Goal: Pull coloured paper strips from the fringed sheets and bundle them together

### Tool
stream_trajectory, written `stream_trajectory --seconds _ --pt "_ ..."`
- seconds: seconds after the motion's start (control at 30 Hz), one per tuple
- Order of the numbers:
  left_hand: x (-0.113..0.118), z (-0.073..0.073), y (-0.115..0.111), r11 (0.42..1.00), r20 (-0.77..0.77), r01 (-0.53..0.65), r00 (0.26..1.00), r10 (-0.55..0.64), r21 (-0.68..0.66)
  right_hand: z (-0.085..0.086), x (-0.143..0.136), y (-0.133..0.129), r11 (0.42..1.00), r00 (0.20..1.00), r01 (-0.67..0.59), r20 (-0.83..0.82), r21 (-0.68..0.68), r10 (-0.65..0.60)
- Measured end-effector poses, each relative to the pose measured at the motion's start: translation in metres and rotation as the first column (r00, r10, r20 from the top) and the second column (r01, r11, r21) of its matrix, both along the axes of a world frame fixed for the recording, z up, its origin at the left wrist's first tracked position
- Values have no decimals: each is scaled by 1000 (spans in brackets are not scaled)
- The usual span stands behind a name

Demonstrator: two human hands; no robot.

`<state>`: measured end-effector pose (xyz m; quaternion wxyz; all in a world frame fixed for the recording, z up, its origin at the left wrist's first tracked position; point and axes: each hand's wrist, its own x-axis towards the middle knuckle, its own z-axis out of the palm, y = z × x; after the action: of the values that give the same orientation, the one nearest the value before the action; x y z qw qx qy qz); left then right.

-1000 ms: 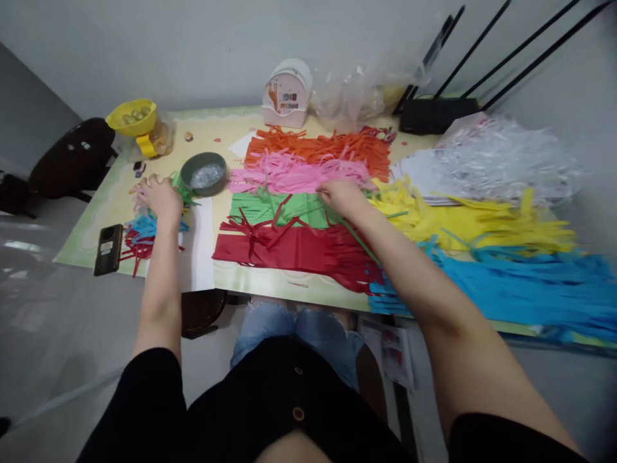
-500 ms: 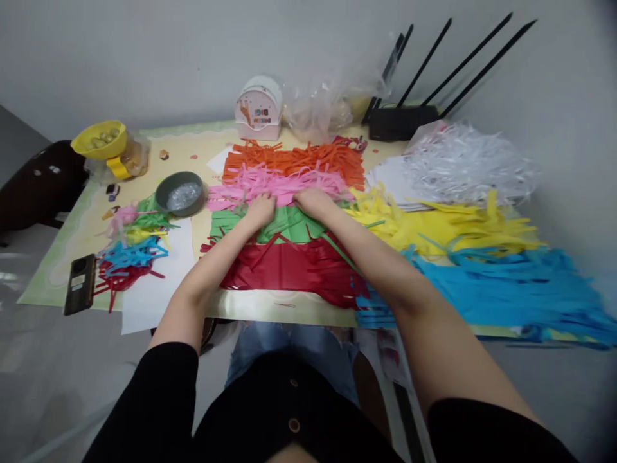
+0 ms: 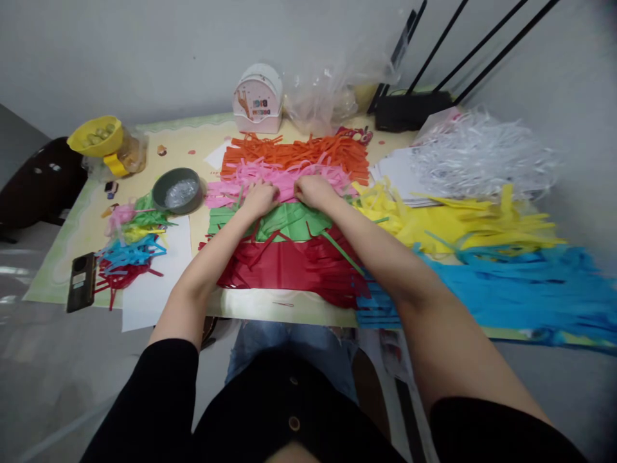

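Since a second ago, our left hand [image 3: 260, 198] has left the small heap of mixed strips [image 3: 128, 247] at the left of the bench [image 3: 72, 257] and come to the middle, beside our right hand [image 3: 313, 191]. Both hands now rest close together, knuckles up, on the seam where the pink fringed paper [image 3: 279, 180] meets the green fringed paper [image 3: 289, 222].

Each grip looks curled down onto pink strips, fingers together, though we cannot quite tell from this angle whether a strip is actually pinched. The two hands are near each other but not touching.

Behind the pink band lies an orange fringed paper [image 3: 299, 154]; in front of the green one lies a red fringed paper [image 3: 289, 267] that reaches the near edge of the bench. To the right spread a yellow fringed paper [image 3: 463, 222] and, nearer us, a blue fringed paper [image 3: 520, 292]. Behind those sits a heap of clear shredded plastic [image 3: 482, 154].

To the left, a grey bowl [image 3: 177, 191] stands just beside the pink band. A white sheet [image 3: 159, 283] lies under part of the small heap, and a phone [image 3: 80, 281] lies at the far left edge. A yellow bowl [image 3: 95, 135] sits in the back left corner, and a small rounded white box [image 3: 258, 98] stands at the back against the wall.
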<state>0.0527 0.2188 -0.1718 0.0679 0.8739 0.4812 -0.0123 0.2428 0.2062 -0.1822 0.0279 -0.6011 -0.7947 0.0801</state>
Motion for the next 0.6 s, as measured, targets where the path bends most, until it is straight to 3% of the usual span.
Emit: stream_trajectory --seconds 0.17,0.37,0.47,0.6 --pt "6 0 2 999 31 17 999 -18 49 -1 0 0 1000 1000 9 -24 12 -9" --pt "14 -4 -6 983 -54 89 995 -82 160 -4 1 2 1000 999 20 -30 23 -19" --pt "17 -10 -7 980 -58 65 997 -55 189 0 1 -2 1000 1000 10 -28 26 -9" --pt "17 -10 -1 983 9 -59 998 58 173 3 -12 -30 996 998 -50 -24 76 52"
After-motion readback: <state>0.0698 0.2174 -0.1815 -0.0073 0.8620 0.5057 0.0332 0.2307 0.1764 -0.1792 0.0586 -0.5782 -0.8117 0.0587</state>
